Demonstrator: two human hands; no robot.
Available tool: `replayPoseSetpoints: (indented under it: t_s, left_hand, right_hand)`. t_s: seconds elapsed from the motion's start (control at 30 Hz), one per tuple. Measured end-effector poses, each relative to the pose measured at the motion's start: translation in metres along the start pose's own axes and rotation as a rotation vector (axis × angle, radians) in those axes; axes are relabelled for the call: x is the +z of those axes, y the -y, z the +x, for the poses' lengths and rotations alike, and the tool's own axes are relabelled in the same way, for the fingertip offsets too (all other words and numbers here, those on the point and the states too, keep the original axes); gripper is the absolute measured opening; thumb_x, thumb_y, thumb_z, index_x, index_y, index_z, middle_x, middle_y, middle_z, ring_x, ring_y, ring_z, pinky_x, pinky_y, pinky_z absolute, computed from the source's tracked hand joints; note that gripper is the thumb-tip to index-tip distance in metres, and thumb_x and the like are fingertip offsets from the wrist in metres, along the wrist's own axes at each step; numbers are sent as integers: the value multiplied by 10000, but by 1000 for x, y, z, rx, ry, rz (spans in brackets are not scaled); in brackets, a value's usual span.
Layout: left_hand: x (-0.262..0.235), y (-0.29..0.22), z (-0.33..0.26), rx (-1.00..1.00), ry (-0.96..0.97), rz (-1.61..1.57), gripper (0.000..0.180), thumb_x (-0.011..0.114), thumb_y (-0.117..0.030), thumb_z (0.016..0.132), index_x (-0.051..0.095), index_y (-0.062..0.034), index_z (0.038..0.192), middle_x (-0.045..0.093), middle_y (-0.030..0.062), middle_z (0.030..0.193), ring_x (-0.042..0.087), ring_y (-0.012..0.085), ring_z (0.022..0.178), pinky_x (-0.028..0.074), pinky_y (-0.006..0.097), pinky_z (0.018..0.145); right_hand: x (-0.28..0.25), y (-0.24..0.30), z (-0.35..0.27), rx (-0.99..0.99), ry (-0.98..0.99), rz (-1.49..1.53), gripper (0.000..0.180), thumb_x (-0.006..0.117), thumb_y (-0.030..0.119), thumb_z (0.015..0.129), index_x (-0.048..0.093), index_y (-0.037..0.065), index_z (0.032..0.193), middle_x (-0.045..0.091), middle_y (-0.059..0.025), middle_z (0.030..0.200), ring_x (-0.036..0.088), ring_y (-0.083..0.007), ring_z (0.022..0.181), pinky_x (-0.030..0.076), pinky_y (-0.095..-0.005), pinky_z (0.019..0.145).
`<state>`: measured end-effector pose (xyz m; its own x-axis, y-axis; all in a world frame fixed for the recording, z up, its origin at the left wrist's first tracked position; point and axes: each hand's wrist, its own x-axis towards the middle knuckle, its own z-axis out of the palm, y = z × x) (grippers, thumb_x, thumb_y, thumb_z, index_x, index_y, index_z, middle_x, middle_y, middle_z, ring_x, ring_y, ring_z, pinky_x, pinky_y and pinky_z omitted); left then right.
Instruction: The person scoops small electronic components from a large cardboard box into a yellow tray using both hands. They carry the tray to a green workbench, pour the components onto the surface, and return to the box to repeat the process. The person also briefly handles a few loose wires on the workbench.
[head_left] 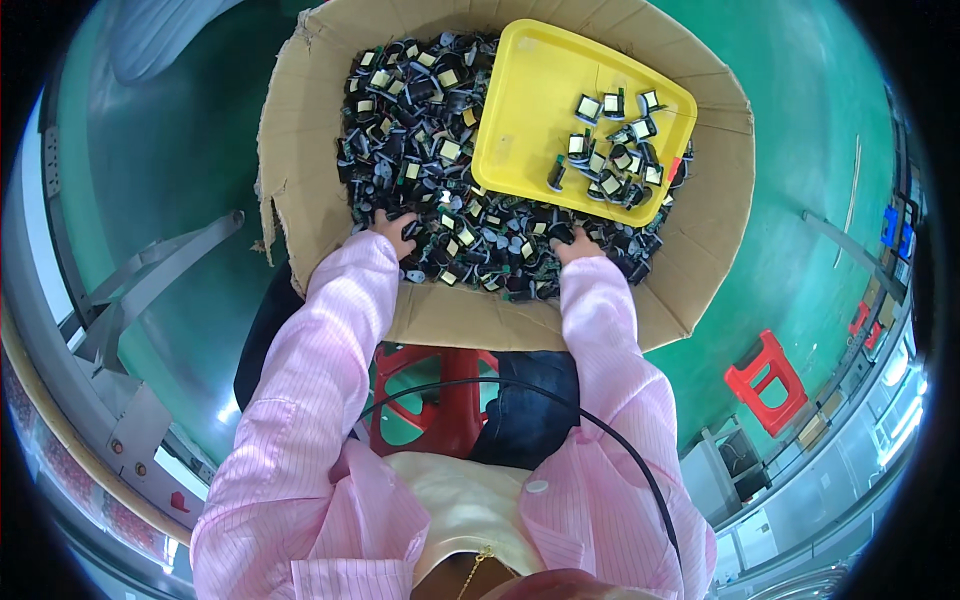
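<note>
Two hands are down in the box (430, 318) at once, both buried to the fingers in the heap of small black parts (420, 130). My left hand (392, 230) sits at the near left of the pile and my right hand (575, 245) at the near right, well apart, each among the loose pieces; the fingers are curled into the heap, so I cannot tell whether either one has closed on a part or is only raking through. The parts look like little wound coils with pale square faces, lying every which way. A yellow tray (530, 110) rests tilted on top of the pile at the far right of the box, and a small cluster of the same parts (615, 150) lies gathered at its lower right corner, with most of its floor bare.

As I judge it, I am at the picking stage: feeling through the heap for pieces. A next move would call for pinching one piece free without dragging its neighbours, then reaching across the pile to the tray. The box sits on a red stool (440, 400) between my knees, over a green floor (180, 150).
</note>
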<state>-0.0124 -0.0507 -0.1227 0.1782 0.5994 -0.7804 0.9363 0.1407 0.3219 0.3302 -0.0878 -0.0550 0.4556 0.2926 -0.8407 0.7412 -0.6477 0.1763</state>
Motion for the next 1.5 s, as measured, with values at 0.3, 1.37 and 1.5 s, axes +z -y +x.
replayPoseSetpoints:
  t_s: [0.3, 1.37, 1.5]
  left_hand:
    - [6, 11, 16, -36, 7, -176, 625, 687, -301, 630, 479, -302, 1220, 383, 247, 1183, 442, 409, 1063, 360, 378, 953]
    - [5, 10, 37, 177, 136, -898, 317, 584, -205, 750, 631, -12, 998, 632, 76, 971, 549, 137, 909, 371, 236, 852]
    - [10, -3, 30, 48, 196, -846, 349, 560, -203, 762, 606, -17, 1054, 617, 68, 1026, 537, 139, 972, 354, 240, 896]
  right_hand:
    - [31, -24, 35, 38, 1, 377, 934, 636, 450, 608, 201, 144, 1375, 409, -239, 1281, 419, -372, 1168, 303, -364, 981]
    - [53, 20, 0, -16, 679, 1323, 517, 577, 504, 716, 490, 247, 1156, 548, 23, 1098, 488, -155, 967, 349, -397, 797]
    - [62, 21, 12, 51, 740, 1283, 388, 596, 485, 711, 590, 215, 990, 605, 23, 952, 526, -140, 849, 364, -324, 746]
